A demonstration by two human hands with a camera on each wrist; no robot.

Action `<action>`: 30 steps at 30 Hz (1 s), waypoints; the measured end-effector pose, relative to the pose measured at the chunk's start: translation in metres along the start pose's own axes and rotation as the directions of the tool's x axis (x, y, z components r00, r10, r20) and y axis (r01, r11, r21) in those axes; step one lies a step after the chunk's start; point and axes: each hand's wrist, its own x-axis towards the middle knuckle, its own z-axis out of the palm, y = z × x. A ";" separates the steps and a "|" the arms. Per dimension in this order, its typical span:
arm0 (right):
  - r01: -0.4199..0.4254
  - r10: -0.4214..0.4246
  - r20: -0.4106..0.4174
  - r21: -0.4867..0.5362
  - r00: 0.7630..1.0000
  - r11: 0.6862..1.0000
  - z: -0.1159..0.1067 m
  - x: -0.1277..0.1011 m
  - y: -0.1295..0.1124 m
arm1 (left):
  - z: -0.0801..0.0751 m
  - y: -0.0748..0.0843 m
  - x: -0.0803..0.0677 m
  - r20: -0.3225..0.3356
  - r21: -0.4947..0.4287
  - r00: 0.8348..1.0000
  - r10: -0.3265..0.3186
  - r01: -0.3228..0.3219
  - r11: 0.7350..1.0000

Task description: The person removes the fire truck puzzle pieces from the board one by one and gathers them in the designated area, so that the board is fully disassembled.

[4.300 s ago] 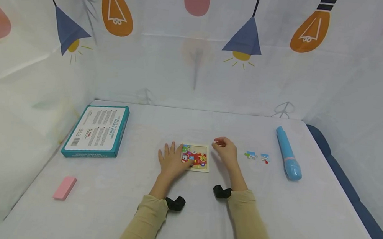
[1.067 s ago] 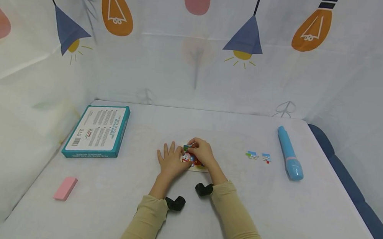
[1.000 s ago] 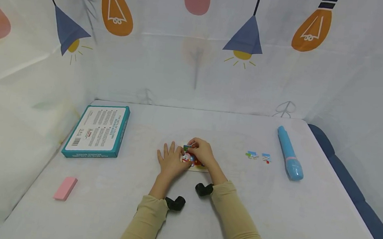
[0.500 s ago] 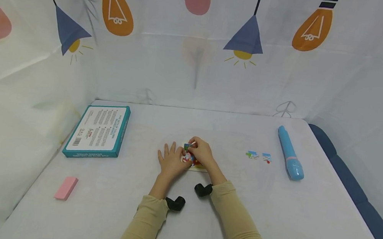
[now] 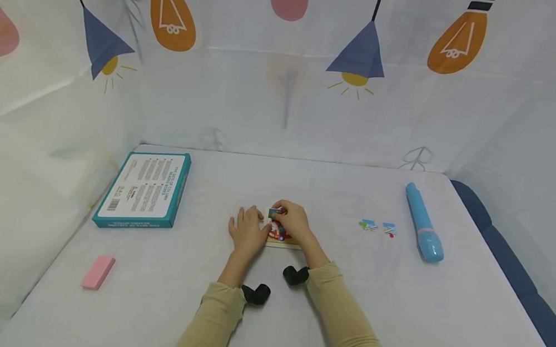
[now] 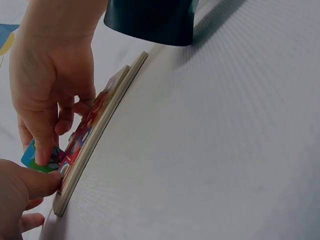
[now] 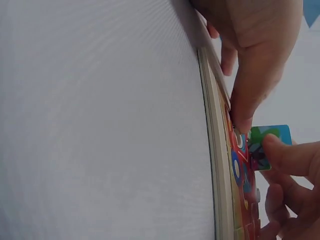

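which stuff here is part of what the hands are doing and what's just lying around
In use: wooden puzzle board, blue-green puzzle piece, left hand, right hand, two loose puzzle pieces.
Lying about: teal flat box, pink eraser, blue pen-shaped toy.

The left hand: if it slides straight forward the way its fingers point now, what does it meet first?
Probably nothing near: beyond the left hand, beside the puzzle board, the white table looks bare up to the back curtain. Depth is hard to judge.
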 end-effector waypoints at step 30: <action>-0.063 0.070 -0.077 0.081 0.995 0.995 0.008 0.004 0.007 | -0.003 0.001 0.000 0.080 0.021 0.997 -0.012 0.010 1.000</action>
